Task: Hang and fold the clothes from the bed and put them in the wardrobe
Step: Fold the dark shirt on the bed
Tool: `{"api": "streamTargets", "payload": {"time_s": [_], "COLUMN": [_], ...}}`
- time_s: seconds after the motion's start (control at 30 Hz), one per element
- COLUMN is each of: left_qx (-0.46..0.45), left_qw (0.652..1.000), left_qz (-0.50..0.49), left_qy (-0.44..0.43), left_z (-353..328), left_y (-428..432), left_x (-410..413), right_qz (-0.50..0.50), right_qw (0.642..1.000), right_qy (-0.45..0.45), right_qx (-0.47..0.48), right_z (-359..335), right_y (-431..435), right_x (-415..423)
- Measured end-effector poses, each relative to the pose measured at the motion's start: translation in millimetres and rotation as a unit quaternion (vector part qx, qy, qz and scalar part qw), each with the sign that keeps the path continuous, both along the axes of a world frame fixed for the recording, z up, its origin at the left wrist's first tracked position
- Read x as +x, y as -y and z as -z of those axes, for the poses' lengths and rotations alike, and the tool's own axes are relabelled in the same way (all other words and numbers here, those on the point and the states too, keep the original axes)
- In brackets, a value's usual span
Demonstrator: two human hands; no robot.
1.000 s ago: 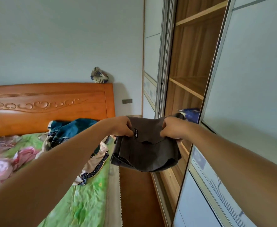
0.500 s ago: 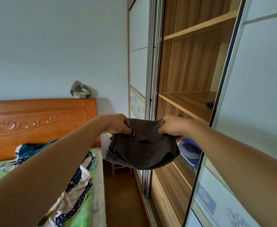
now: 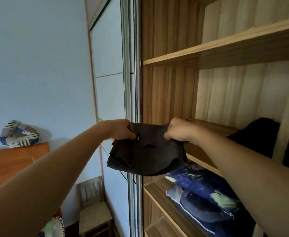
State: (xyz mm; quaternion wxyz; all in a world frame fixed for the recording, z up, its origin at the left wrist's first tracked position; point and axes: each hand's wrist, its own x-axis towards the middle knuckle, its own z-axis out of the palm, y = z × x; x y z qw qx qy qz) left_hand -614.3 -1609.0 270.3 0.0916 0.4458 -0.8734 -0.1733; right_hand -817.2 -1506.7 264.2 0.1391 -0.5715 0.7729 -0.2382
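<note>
dark garment (image 3: 145, 156): tag print too small to read
black item (image 3: 258, 134): lower part behind right forearm (image 3: 243, 165) (kind unclear)
headboard (image 3: 12, 161): cut by left edge
blue bedding (image 3: 200, 199): right end hidden by forearm

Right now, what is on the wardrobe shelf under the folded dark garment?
Folded blue patterned bedding lies on the lower shelf, below the dark garment. The right forearm covers its right end.

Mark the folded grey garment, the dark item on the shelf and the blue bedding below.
folded grey garment (image 3: 145, 156), head view, middle of its front face
dark item (image 3: 258, 132), head view, its upper bulk
blue bedding (image 3: 205, 202), head view, top fold of the stack
</note>
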Motion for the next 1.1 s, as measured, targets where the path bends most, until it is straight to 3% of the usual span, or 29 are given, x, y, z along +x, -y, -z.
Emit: {"api": "streamTargets", "payload": {"time_s": [0.57,0.93,1.1], "left_qx": [0.019,0.052,-0.006], "left_qw": [0.983,0.962,0.958], "left_qz": [0.185,0.267,0.286], "left_qy": [-0.003,-0.007,0.006], "left_z": [6.6,25.6,27.4], "left_y": [97.9,208.0,248.4], "left_x": [-153.5,-273.0,-312.5], "right_qz": [0.207,0.317,0.353], "right_qw": [0.978,0.948,0.935], "right_qy": [-0.002,0.038,0.027], "right_qx": [-0.001,0.014,0.027], "right_z": [7.7,24.4,24.5], "right_y": [24.8,107.9,144.8], "right_x": [-96.4,-164.9,-185.6]}}
